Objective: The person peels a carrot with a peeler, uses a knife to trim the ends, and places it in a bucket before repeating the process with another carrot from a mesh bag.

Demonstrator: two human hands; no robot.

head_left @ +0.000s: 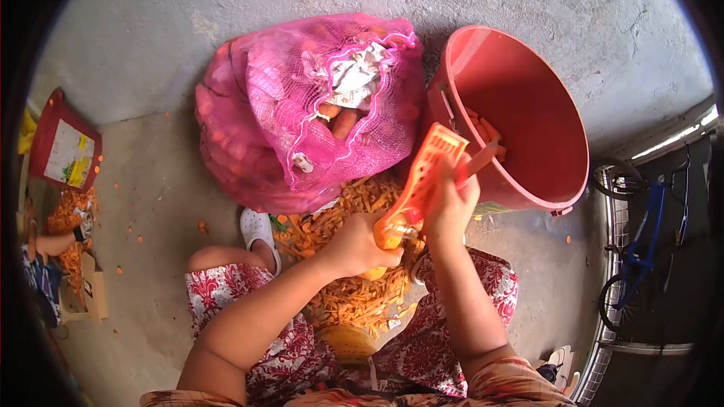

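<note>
In front of me, my left hand (pixel 356 247) is closed around a carrot (pixel 388 237), its fingers hiding part of it. My right hand (pixel 452 200) is closed at the side of an orange plastic grater-like tool (pixel 428 164) with rows of holes, whose lower end meets the carrot. Something red shows within the right hand, and a pointed brownish-orange piece (pixel 480 160) sticks out beyond it; I cannot make out what it is. Below both hands lies a pile of orange peelings (pixel 369 298).
A pink mesh sack (pixel 264 117) of carrots leans on the wall. Beside it a red bucket (pixel 539 124) holds several peeled carrots (pixel 486 136). Another person's arm (pixel 56 244), a red container (pixel 66 142) and more peelings are at left. A blue bicycle (pixel 641 241) stands right.
</note>
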